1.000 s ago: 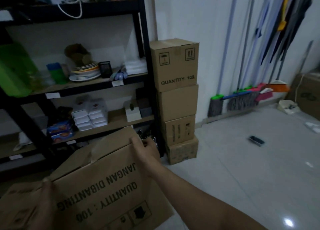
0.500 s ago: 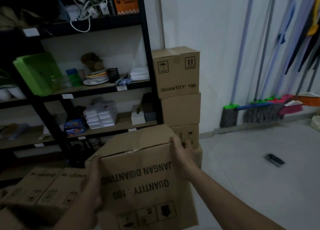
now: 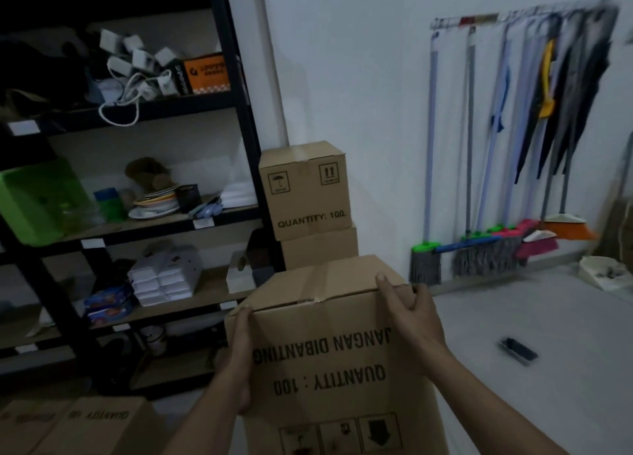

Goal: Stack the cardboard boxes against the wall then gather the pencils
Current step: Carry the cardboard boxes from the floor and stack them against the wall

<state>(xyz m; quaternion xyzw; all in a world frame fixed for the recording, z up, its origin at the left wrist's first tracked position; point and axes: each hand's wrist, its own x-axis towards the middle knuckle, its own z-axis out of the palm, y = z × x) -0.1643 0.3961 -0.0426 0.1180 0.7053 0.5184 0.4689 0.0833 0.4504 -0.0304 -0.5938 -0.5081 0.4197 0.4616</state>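
Observation:
I hold a brown cardboard box (image 3: 329, 352) in front of me, raised off the floor, its print upside down. My left hand (image 3: 238, 358) presses flat against its left side. My right hand (image 3: 409, 312) grips its top right corner, fingers over the edge. Behind it a stack of cardboard boxes (image 3: 305, 189) stands against the white wall beside the shelf; the held box hides the stack's lower part. More boxes (image 3: 89, 424) lie on the floor at the lower left. No pencils can be made out.
A black shelf unit (image 3: 239, 119) with plates, small boxes and a green tub fills the left. Brooms and mops (image 3: 479, 249) hang and lean along the wall on the right. A small dark tray (image 3: 517, 350) lies on the pale floor.
The box has come up off the floor and moved right, toward the stack. My left hand shifted onto its left side, and the view rose.

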